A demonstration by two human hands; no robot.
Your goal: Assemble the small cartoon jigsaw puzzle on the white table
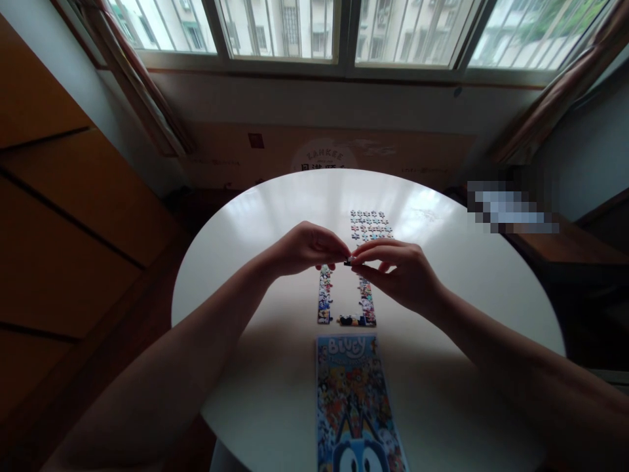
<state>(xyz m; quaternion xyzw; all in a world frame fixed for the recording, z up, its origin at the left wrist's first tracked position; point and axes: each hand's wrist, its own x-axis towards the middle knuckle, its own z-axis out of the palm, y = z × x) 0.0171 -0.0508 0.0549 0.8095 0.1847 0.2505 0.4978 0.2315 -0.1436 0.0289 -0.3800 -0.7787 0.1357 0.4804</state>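
Near the middle, the left hand (314, 249) and right hand (400, 269) pinched a tiny puzzle piece (348, 261) in their fingertips.

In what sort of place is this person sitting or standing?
Probably a room in a home: there are curtains beside a wide window, and a jigsaw on a round white table.

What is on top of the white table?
Rows of loose puzzle pieces, a partly joined puzzle border and a Bluey picture. The left hand and right hand, pinching a small piece, hide the tabletop behind them, so the border's far end cannot be seen.
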